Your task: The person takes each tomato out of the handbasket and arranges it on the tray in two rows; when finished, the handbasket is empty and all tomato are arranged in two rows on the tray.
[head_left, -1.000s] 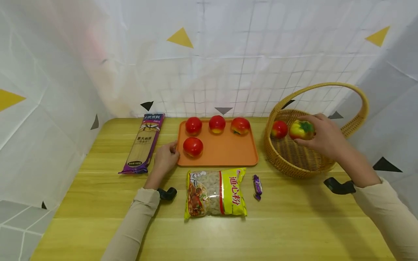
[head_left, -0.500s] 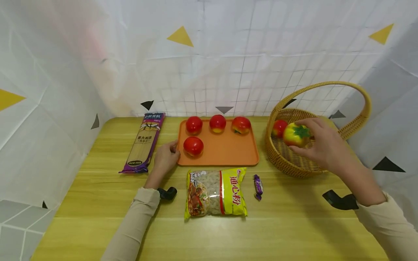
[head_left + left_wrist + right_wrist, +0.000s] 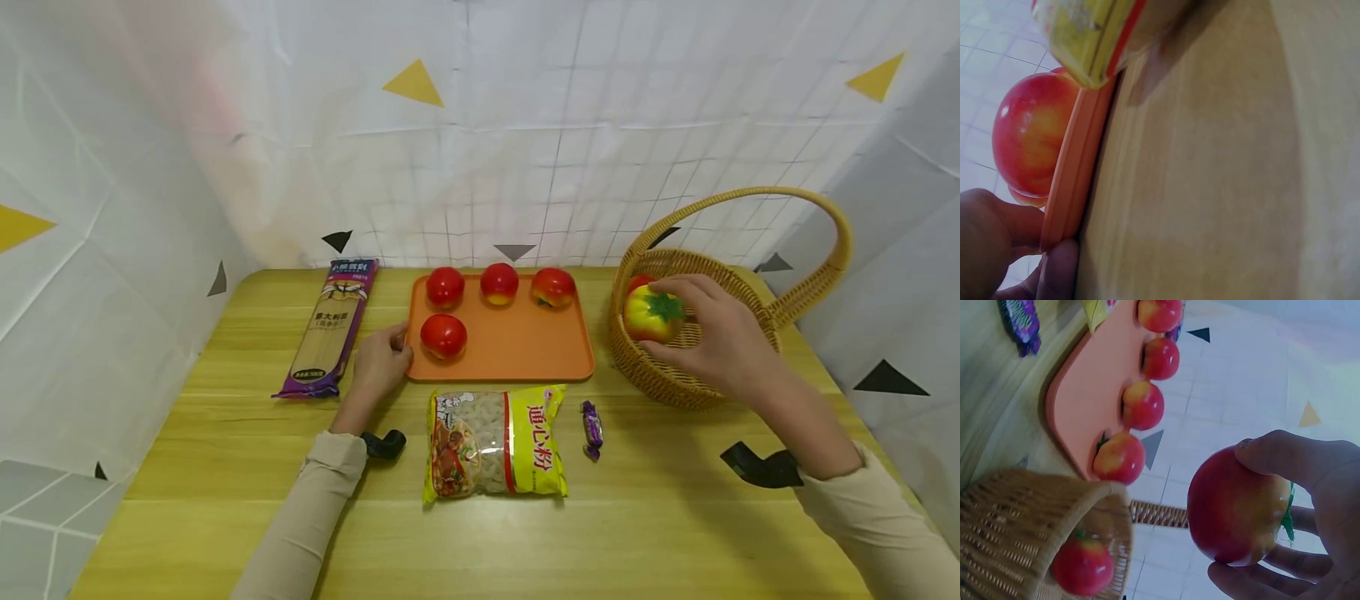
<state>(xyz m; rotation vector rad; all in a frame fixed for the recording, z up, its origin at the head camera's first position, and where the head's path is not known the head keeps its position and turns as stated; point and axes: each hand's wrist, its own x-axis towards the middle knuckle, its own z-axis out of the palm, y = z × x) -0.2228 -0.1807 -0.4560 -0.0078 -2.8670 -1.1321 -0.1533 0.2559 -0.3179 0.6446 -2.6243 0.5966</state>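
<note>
My right hand holds a red-and-yellow tomato with a green leafy top, thumb on one side and fingers on the other. It is over the left part of the wicker basket. Another tomato lies inside the basket, mostly hidden in the head view. At the left edge of the orange tray, my left hand pinches the rim between thumb and finger, as the left wrist view shows. Several tomatoes sit on the tray: a row along the back and one tomato at front left.
A pasta packet lies left of the tray. In front of it is a yellow bag of macaroni, with a purple wrapped candy to its right. The basket's tall handle arches above its opening. Patterned white sheeting stands behind the table.
My right hand has lifted the tomato from the basket's middle and carried it left, so it now covers most of the other tomato there. The left hand has stayed at the tray.
</note>
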